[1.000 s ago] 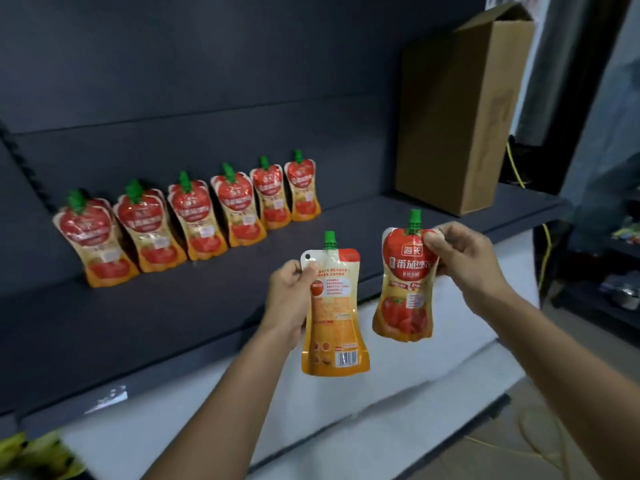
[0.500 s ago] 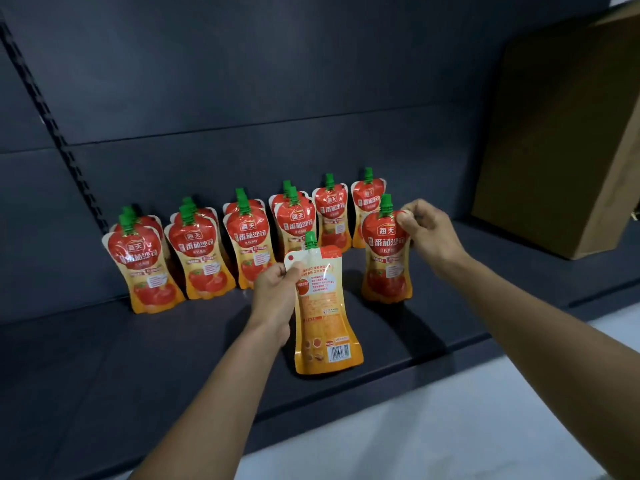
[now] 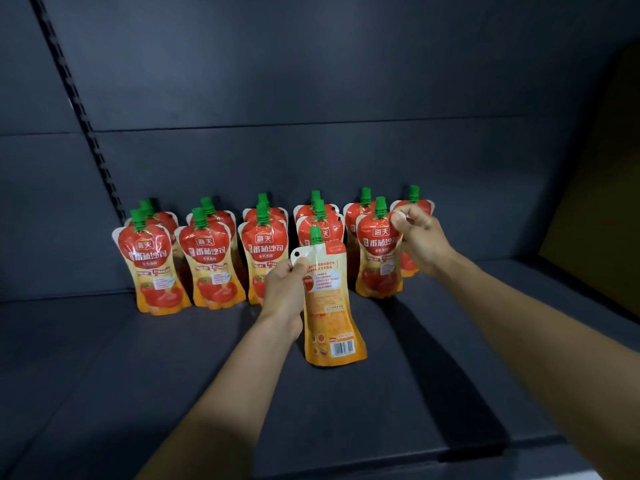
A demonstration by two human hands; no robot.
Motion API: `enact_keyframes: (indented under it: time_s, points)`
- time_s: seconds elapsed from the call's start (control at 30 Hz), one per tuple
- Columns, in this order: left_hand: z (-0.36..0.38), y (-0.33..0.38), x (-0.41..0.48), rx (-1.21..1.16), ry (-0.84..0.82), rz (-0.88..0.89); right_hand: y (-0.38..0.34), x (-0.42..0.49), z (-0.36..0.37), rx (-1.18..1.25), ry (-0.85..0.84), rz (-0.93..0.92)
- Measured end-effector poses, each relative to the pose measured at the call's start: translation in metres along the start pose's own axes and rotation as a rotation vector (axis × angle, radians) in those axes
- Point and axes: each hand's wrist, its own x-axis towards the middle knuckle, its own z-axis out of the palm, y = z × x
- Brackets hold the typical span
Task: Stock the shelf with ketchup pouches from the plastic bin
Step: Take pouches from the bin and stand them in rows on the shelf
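Dark grey shelf (image 3: pixel 104 375), with a slotted upright (image 3: pixel 86 133) running up the back panel at far left. Stock on it: ketchup pouches (image 3: pixel 211 271), red and orange with green caps, standing upright near the back panel in columns two deep, labels to the front. First three columns from the left: one pouch in front, one close behind. Left hand (image 3: pixel 282 292): thumb and curled fingers pinching the upper left corner of a held pouch (image 3: pixel 329 306), turned back side out (barcode at the bottom), tilted, in front of the fourth column; whether its base touches the shelf cannot be told. Fifth column: front pouch (image 3: pixel 379 258) standing on the shelf, just right of the held one. Right hand (image 3: pixel 420 240): thumb and fingers pinching that front pouch's upper right corner. Behind the right hand: a rear pouch (image 3: pixel 414 202), sixth column, partly hidden. Far right edge: brown cardboard box (image 3: pixel 595 202), in shadow.
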Motion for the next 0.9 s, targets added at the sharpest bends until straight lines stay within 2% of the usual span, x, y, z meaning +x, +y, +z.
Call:
enact_keyframes:
  time_s: [0.2,0.33,0.4,0.47,0.5,0.53,0.57,0.67,0.73,0.83,0.9]
  points:
    - [0.005,0.001,0.006,-0.064,-0.011,-0.011,0.012,0.01,0.001,0.096,-0.044,0.054]
    - [0.013,0.004,0.003,-0.243,-0.049,-0.052,0.014,0.01,-0.005,0.072,-0.035,0.094]
    - [0.016,0.005,0.001,-0.334,-0.094,-0.077,0.01,0.001,-0.009,-0.031,0.115,0.018]
    - [0.019,0.004,0.001,-0.447,-0.225,-0.095,0.003,-0.02,-0.01,-0.116,0.331,-0.162]
    - [0.02,0.003,0.002,-0.515,-0.308,-0.116,0.0,-0.033,-0.008,-0.141,0.349,-0.236]
    - [0.023,0.002,0.002,-0.57,-0.391,-0.137,0.0,-0.047,-0.005,-0.162,0.266,-0.251]
    - [0.026,0.001,0.001,-0.612,-0.468,-0.148,0.001,-0.061,0.0,-0.159,0.106,-0.205]
    - [0.038,-0.003,0.001,-0.647,-0.59,-0.155,0.005,-0.096,0.011,-0.033,-0.484,0.24]
    - [0.044,-0.003,0.0,-0.611,-0.635,-0.165,0.009,-0.109,0.009,0.04,-0.69,0.412]
    - [0.049,0.002,-0.008,-0.406,-0.658,-0.161,0.011,-0.117,-0.002,0.133,-0.74,0.406]
    - [0.053,0.006,-0.012,-0.057,-0.525,-0.015,0.014,-0.121,-0.013,0.164,-0.669,0.364]
